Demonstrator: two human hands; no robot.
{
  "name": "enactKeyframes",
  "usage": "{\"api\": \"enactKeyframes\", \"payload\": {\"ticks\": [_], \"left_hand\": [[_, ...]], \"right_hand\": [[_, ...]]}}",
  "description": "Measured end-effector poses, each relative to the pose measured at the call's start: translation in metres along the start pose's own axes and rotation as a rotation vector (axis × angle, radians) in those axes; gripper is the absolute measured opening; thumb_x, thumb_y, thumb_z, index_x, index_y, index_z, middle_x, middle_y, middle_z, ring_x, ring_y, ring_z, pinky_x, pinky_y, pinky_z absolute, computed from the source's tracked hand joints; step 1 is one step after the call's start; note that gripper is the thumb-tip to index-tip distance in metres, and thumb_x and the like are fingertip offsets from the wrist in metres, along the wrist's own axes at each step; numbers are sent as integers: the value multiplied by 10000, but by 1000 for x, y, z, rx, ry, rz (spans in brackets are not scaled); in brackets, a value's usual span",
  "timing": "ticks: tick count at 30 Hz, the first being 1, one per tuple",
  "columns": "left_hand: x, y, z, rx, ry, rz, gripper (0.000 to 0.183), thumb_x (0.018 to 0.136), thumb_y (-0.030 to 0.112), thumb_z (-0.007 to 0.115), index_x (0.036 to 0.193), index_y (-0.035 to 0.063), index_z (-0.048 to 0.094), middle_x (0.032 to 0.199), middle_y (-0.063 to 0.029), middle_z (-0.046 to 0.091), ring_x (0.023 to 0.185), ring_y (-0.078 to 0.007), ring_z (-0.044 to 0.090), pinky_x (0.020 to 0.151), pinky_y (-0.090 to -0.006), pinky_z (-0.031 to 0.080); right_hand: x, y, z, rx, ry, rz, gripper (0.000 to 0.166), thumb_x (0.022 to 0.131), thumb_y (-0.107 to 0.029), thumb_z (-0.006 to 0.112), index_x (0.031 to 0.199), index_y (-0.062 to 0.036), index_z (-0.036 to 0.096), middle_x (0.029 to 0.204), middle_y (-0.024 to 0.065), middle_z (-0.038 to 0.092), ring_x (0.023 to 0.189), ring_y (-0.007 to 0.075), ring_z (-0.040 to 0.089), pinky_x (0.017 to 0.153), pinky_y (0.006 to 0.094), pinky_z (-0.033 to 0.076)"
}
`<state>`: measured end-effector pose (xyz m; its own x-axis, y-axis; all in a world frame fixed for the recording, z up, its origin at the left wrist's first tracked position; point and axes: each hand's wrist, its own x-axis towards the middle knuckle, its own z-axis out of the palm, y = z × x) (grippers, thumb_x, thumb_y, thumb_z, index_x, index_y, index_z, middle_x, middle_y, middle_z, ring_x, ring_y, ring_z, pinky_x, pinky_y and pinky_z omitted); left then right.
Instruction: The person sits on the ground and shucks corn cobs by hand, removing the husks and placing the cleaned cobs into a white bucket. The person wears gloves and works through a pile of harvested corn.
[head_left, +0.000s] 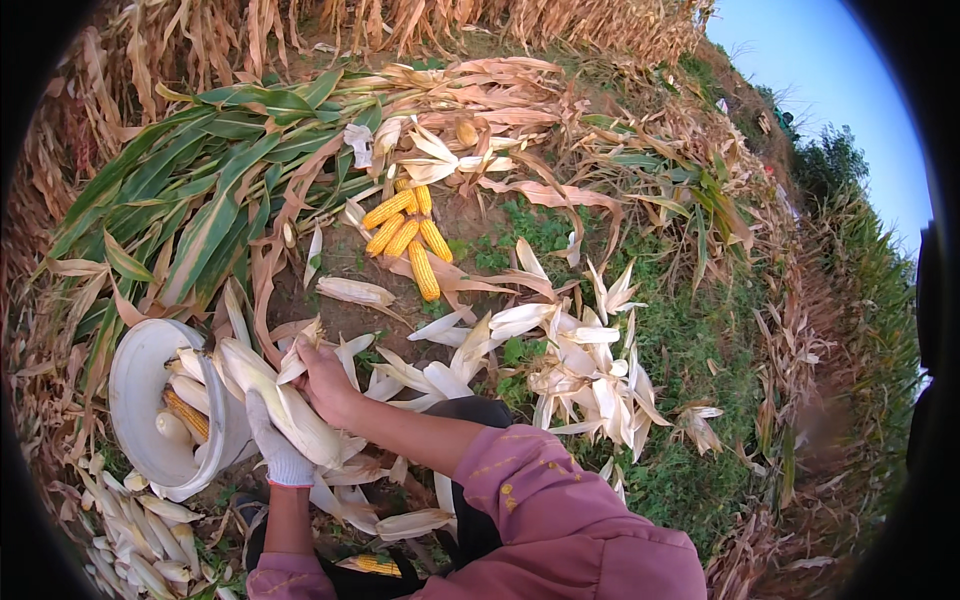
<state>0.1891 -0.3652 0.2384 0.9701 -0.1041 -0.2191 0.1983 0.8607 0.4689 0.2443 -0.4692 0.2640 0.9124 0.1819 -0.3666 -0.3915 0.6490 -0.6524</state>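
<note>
My left hand (279, 450), in a white knit glove, holds an ear of corn in its pale husk (289, 405) from below. Bare, my right hand (324, 379) grips a piece of husk (294, 365) near the upper end of that ear. Left of both hands a white plastic bucket (225, 439) lies tipped with its mouth showing; inside are husked ears and a partly bared yellow ear (186, 412). Beyond my hands several bare yellow corn cobs (401, 236) lie in a pile on the soil. A white glove (359, 144) rests on the stalks farther off.
Loose husks (592, 375) are heaped to the right. Unhusked ears (139, 536) form a pile at the lower left. Cut green corn stalks (217, 172) lie at the upper left, with dry standing stalks (420, 22) behind. Another partly bared ear (375, 564) lies near my legs.
</note>
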Motion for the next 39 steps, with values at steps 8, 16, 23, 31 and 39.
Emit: {"api": "enactKeyframes", "payload": {"ticks": [8,16,23,31,39], "left_hand": [[-1,11,34,64,209,-54,524,898,478,437,1233,77,471,1137,-94,558,1003,-229,564,877,-354,468],[-3,61,22,199,378,67,552,841,552,492,930,12,564,765,-81,597,635,-166,570,573,-289,501],[-6,74,6,217,288,91,465,868,475,505,981,30,574,830,-89,620,670,-177,594,582,-288,515],[-8,63,13,337,68,-23,545,890,512,432,1087,18,552,913,-103,621,729,-190,611,646,-315,530],[-10,35,23,469,-7,-205,579,888,503,468,1266,65,438,1060,-77,577,913,-162,590,792,-304,502]], "right_hand": [[-22,-19,8,-694,-323,-374,421,962,-332,440,696,-14,513,595,-37,403,569,60,360,515,239,340],[-66,5,-3,-1466,-956,-262,330,863,-346,546,742,-51,631,644,157,578,617,343,555,557,425,409],[-101,44,-28,-1739,-1273,-24,338,780,-408,633,804,-71,625,709,111,619,689,308,608,606,411,451],[-39,-42,-6,-982,-490,169,294,870,-309,609,909,-18,597,789,11,618,724,73,573,637,210,443],[-19,-25,15,-673,-379,-253,546,843,-393,616,1160,30,475,970,90,593,904,162,561,815,312,447]]}}
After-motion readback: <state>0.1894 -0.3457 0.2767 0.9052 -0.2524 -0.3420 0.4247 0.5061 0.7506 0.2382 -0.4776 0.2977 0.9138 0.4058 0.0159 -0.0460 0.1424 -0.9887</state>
